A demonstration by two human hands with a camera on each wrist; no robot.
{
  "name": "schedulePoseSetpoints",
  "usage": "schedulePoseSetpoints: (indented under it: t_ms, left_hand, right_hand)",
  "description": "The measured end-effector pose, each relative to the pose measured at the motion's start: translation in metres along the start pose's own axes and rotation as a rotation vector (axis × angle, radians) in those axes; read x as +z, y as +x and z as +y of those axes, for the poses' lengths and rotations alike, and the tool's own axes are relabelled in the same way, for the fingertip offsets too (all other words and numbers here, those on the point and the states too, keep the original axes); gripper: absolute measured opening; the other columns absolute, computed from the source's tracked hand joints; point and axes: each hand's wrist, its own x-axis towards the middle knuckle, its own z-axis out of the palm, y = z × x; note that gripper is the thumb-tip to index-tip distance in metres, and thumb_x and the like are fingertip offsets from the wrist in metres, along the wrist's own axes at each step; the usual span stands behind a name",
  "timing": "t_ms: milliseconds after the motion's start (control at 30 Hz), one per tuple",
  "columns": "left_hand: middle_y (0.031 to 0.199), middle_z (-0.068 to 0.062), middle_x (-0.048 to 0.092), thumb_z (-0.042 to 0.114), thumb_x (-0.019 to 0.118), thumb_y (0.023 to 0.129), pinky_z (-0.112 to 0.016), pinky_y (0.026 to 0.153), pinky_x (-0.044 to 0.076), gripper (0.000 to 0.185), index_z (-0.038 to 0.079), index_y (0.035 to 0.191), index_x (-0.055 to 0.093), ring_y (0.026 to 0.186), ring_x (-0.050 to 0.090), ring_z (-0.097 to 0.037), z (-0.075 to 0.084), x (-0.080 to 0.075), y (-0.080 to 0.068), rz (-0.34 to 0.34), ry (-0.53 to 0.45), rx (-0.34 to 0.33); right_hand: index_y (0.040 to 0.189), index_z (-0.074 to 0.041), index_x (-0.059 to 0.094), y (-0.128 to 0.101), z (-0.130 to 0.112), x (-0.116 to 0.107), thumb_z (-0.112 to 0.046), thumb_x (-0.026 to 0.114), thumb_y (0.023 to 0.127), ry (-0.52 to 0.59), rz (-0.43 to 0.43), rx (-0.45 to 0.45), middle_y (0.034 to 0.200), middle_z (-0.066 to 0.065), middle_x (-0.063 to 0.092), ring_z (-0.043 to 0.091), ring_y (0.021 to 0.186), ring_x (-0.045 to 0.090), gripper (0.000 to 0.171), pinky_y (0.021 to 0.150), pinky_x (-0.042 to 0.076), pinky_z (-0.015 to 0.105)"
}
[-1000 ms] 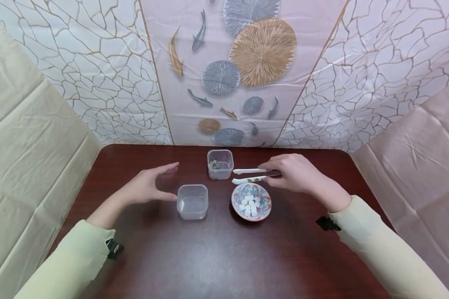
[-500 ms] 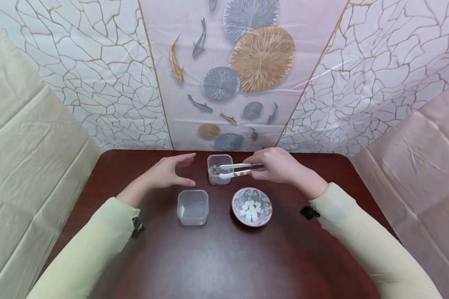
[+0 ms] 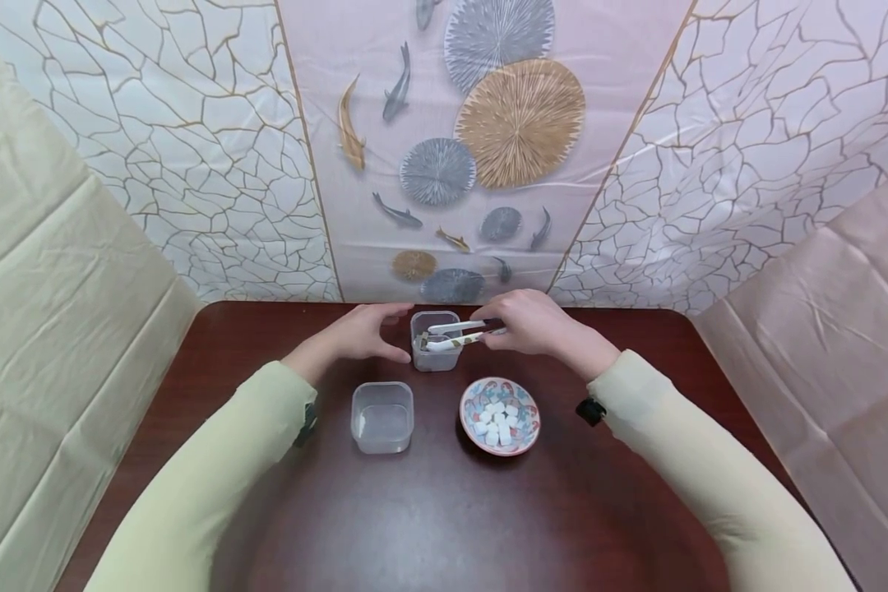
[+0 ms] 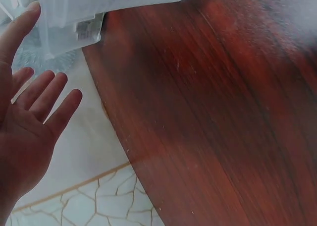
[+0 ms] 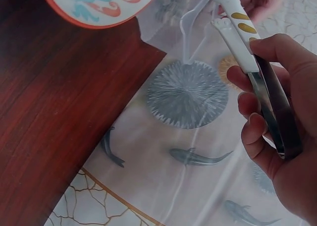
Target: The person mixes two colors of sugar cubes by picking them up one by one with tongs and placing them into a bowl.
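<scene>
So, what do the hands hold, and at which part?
The right hand grips the tongs by the metal handle end; the left hand holds nothing.

Small dark contents of the far clear plastic tub (image 3: 435, 340): too small to identify from the head view. White-tipped metal tongs (image 3: 459, 334): tips hidden inside the tub. Patterned ceramic bowl (image 5: 101, 5): cut off by the right wrist view's top edge. Left hand (image 4: 25, 112): cropped at the frame's left.
</scene>
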Motion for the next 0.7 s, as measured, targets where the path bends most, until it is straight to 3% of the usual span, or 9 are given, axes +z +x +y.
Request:
schedulePoseSetpoints:
  t_ms: [167, 333, 700]
  left_hand:
    - [0.157, -0.017, 0.056, 0.032, 0.094, 0.082, -0.045, 0.118, 0.045, 0.096, 0.003, 0.16, 0.047, 0.138, 0.061, -0.035, -0.001, 0.006, 0.012, -0.018, 0.019, 0.017]
    - [0.155, -0.019, 0.058, 0.029, 0.094, 0.082, -0.046, 0.117, 0.046, 0.094, 0.0, 0.159, 0.048, 0.137, 0.062, -0.035, -0.003, 0.008, 0.017, -0.019, 0.018, 0.022]
    - [0.146, -0.015, 0.067, 0.034, 0.094, 0.081, -0.044, 0.118, 0.045, 0.094, 0.003, 0.158, 0.05, 0.136, 0.062, -0.028, -0.007, 0.017, 0.028, -0.02, 0.036, 0.026]
  right_hand:
    - [0.122, -0.014, 0.081, 0.011, 0.005, 0.003, -0.027, 0.077, 0.092, -0.019, -0.048, 0.029, 0.119, 0.005, 0.079, 0.029, 0.102, 0.076, 0.033, 0.08, 0.061, 0.051]
    - [0.124, -0.014, 0.081, 0.02, 0.005, 0.002, -0.027, 0.077, 0.094, -0.023, -0.086, 0.039, 0.121, 0.006, 0.079, 0.028, 0.106, 0.075, 0.034, 0.085, 0.061, 0.051]
    - [0.115, -0.017, 0.083, 0.035, 0.008, 0.015, -0.021, 0.076, 0.092, -0.085, -0.16, 0.018, 0.104, 0.005, 0.079, 0.021, 0.082, 0.066, 0.024, 0.071, 0.054, 0.045]
